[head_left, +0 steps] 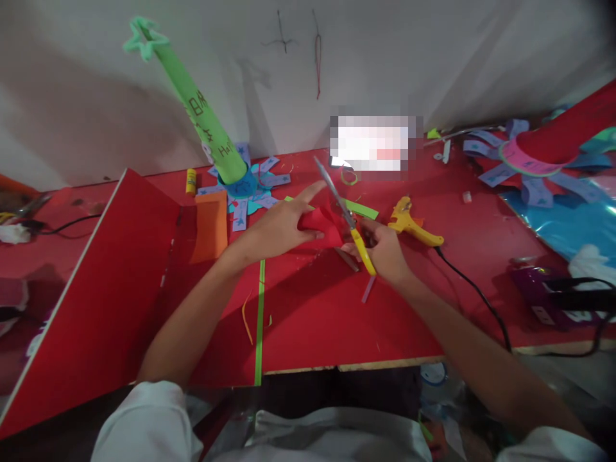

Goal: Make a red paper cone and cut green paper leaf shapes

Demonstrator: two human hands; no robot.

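Observation:
My left hand (283, 224) grips a piece of red paper (325, 224), thumb and fingers on either side of it, above the middle of the table. In my right hand (387, 253) is a pair of scissors (360, 247) with yellow handles. One long blade points up and away, beside the right edge of the red paper. Whether the blades touch the paper I cannot tell. Just right of my right hand lies a yellow glue gun (411, 221) with a black cord. A clear glue stick (368, 289) rests below the scissors.
A green paper tube (206, 122) with a star on top stands at the back left, near a glue stick tube (191, 182) and orange paper (210, 224). A red upright board (101, 282) borders the left. At right are a red paper tube (572, 131) and a purple package (534, 289).

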